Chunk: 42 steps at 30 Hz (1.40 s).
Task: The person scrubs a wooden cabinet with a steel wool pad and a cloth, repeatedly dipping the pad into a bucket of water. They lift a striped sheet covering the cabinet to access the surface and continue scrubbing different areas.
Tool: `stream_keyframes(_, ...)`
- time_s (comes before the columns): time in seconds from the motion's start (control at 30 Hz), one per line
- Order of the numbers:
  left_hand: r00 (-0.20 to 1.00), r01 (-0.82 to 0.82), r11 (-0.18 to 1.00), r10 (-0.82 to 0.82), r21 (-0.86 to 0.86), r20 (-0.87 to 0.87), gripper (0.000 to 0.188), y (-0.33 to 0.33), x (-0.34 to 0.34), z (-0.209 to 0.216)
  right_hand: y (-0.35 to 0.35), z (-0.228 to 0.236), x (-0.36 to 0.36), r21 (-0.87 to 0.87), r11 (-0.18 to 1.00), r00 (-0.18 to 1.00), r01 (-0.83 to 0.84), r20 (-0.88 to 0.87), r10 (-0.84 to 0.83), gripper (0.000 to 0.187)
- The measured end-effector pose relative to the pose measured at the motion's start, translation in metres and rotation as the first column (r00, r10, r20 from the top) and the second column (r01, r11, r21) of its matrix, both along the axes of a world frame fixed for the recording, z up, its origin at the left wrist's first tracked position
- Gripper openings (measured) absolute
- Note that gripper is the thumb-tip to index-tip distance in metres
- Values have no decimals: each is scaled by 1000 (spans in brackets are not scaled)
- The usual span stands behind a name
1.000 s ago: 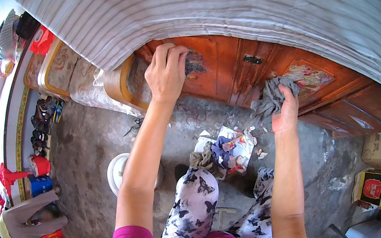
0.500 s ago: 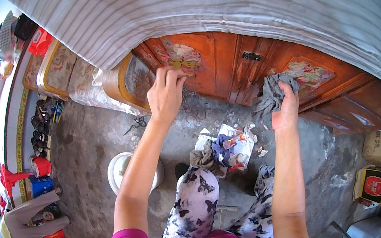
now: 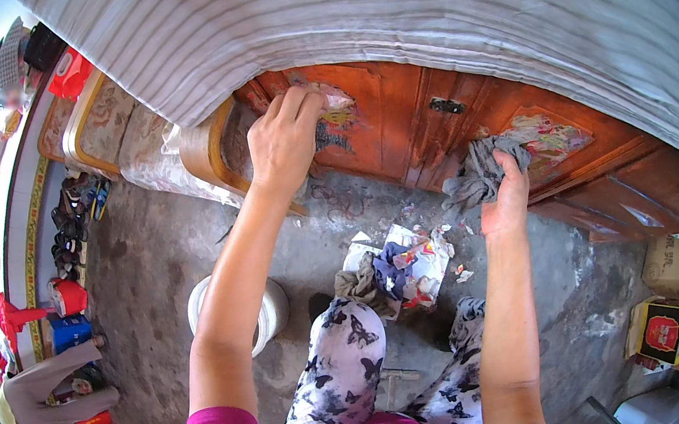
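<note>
Right grip (image 3: 509, 196) is closed around a crumpled grey rag (image 3: 474, 175), just in front of the brown wooden cabinet (image 3: 393, 115). Left grip (image 3: 281, 137) has fingers curled together at the worn coloured picture (image 3: 339, 105) on the cabinet's left door; whether it pinches anything, I cannot tell. Nearer the person than both grips, a dark-blue cloth (image 3: 390, 270) lies on paper.
</note>
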<state>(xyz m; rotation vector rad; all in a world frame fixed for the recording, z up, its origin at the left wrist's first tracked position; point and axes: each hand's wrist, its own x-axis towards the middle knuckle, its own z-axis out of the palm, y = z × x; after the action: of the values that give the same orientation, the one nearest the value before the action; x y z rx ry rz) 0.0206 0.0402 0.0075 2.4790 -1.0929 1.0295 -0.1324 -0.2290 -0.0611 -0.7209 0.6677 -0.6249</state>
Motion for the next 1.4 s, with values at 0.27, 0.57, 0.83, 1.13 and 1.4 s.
stream_keyframes(0.27,992,31,994,-18,105,-124,21,19,-19,-18,2,4,-2,40,998,999,-49,-4,49,46)
stream_keyframes(0.57,927,193,889,-26,414,-375,27,52,-75,-128,3,5,-1,61,998,999,-34,12,33,43)
stream_keyframes(0.83,894,175,976,-104,127,-436,38,30,-77,-109,-2,-2,0,40,999,999,-37,34,35,40)
stream_keyframes(1.13,1000,-10,988,10,152,-1,48,-2,-6,-9,-1,-1,-1,32,999,999,-39,8,39,43)
stream_keyframes(1.4,999,30,988,-33,151,17,33,11,1,-10,0,-2,2,25,1000,1000,-17,14,17,38)
